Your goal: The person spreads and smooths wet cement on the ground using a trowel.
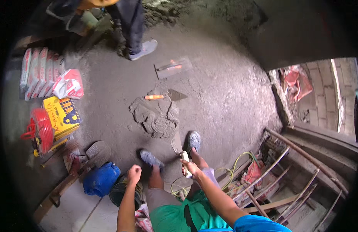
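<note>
My right hand (190,169) is wrapped round the pale handle of a trowel (176,144), whose blade points away from me toward the near edge of a mound of wet mortar (157,121). My left hand (134,174) is curled into a loose fist above a dark bucket (128,192), with nothing visible in it. A second trowel (153,97) with an orange handle lies at the mound's far side, its pointed blade to the right. Farther off, a flat rectangular float (173,68) rests on the grey floor.
Another person's shoe (144,49) stands beyond the mortar. On the left are stacked bags (39,73), a yellow bag (61,116), a red hose coil (41,129), a shovel (98,154) and a blue container (101,179). A metal frame (291,170) leans at the right, near a yellow-green hose (237,162).
</note>
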Demonstrator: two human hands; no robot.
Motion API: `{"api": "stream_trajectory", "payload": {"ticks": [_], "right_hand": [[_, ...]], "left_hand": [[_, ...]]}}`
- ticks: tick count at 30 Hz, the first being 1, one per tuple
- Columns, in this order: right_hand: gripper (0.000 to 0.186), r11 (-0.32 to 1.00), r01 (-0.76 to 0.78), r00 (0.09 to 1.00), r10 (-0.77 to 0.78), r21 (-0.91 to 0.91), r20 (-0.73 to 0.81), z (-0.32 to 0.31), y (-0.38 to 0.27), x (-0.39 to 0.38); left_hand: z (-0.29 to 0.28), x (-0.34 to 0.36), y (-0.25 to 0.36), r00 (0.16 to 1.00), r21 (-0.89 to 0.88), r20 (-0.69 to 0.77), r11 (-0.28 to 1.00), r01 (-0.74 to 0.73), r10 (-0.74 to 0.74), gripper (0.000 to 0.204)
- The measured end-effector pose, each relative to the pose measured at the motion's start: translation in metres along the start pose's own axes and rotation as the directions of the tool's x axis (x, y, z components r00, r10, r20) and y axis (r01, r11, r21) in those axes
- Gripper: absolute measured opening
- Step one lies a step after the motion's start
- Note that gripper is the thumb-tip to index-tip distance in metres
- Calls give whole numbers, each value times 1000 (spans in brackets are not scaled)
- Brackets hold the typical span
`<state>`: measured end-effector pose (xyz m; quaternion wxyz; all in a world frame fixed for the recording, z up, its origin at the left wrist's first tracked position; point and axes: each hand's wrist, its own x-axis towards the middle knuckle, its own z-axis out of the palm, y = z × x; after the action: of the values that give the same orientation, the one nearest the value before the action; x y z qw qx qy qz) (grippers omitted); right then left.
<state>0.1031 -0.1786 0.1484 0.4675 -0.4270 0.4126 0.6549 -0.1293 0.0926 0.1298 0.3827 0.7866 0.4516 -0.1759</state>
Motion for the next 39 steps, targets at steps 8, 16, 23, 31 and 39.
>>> {"api": "stream_trajectory", "payload": {"ticks": [8, 16, 23, 31, 39], "right_hand": [[31, 910, -41, 998, 55, 412, -21, 3, -7, 102], [30, 846, -123, 990, 144, 519, -2, 27, -64, 107], [51, 925, 39, 996, -5, 377, -90, 34, -135, 87], [57, 851, 130, 984, -49, 509, -169, 10, -135, 96], [25, 774, 152, 988, -100, 615, -118, 24, -122, 114]], "left_hand": [[103, 232, 98, 953, 164, 139, 943, -291, 270, 14], [180, 460, 149, 848, 731, 123, 531, -428, 515, 27], [218, 542, 147, 865, 845, 300, 308, -437, 403, 20], [198, 537, 202, 613, 785, 506, -30, -619, 607, 15], [156, 543, 315, 408, 687, 514, -77, -723, 754, 18]]}}
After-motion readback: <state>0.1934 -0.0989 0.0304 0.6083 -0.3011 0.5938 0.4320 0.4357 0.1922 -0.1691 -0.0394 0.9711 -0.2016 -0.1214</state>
